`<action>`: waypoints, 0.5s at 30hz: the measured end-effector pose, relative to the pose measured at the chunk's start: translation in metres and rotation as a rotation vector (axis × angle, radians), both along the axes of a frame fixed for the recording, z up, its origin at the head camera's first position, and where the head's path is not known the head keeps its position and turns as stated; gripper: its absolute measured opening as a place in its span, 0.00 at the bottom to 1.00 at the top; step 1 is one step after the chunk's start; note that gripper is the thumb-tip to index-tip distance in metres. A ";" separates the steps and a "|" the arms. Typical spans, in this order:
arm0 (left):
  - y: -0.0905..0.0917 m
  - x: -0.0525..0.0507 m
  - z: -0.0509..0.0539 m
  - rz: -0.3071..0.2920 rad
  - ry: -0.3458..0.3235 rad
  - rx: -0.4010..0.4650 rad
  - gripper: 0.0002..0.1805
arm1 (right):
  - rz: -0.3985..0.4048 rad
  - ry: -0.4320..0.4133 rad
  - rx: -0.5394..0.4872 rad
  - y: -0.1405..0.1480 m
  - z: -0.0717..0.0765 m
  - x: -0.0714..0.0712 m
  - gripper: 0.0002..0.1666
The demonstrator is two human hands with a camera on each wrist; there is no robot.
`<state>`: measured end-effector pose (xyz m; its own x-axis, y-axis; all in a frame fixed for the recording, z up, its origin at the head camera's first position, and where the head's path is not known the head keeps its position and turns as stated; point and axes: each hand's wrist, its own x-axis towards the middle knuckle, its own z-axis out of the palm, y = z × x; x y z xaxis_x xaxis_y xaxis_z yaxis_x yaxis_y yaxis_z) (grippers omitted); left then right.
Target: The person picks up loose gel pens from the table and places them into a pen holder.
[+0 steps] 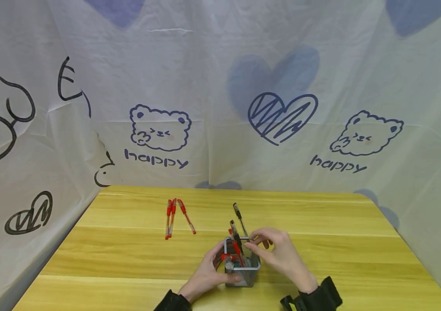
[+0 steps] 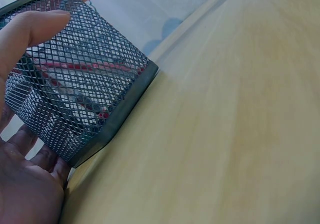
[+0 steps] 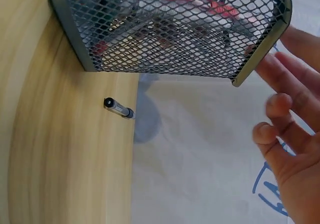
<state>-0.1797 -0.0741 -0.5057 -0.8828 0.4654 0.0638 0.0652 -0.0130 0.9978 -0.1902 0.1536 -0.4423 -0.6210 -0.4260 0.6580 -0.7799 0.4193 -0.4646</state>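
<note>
A wire-mesh pen holder [image 1: 248, 276] stands on the table with several red and black pens [image 1: 236, 247] in it, their upper ends leaning out past the rim. My left hand [image 1: 209, 273] grips it from the left; in the left wrist view, the thumb [image 2: 42, 26] lies across one mesh side and other fingers curl round near the base. At the rim's right side is my right hand [image 1: 279, 250], thumb and forefinger apart with no pen visible between them. Its other fingers [image 3: 280, 106] bend loosely beside the rim. The mesh partly hides its fingertips.
Three red pens [image 1: 171, 218] lie on the table at the back left. A black pen [image 1: 238, 212] lies just behind the holder, near the right hand. Beyond the wooden table's [image 1: 321, 211] back edge hangs a white cloth with drawings [image 1: 220, 164].
</note>
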 end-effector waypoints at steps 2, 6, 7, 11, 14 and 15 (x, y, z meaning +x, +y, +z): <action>0.000 0.000 0.000 0.003 0.000 0.001 0.44 | -0.027 0.026 -0.040 0.006 -0.020 -0.012 0.10; 0.000 -0.001 -0.001 0.008 0.002 0.001 0.45 | -0.122 0.017 -0.090 0.026 -0.073 -0.048 0.12; 0.000 -0.001 -0.001 0.007 -0.001 0.003 0.45 | -0.143 0.001 -0.094 0.030 -0.082 -0.054 0.10; 0.001 -0.001 -0.002 0.004 -0.009 0.005 0.46 | -0.208 -0.166 -0.066 0.034 -0.072 -0.054 0.09; 0.001 -0.001 -0.002 0.004 -0.008 0.006 0.47 | -0.208 -0.389 0.014 0.026 -0.039 -0.040 0.14; 0.001 -0.001 -0.002 0.005 -0.008 0.008 0.47 | -0.192 -0.462 0.047 0.022 -0.030 -0.037 0.16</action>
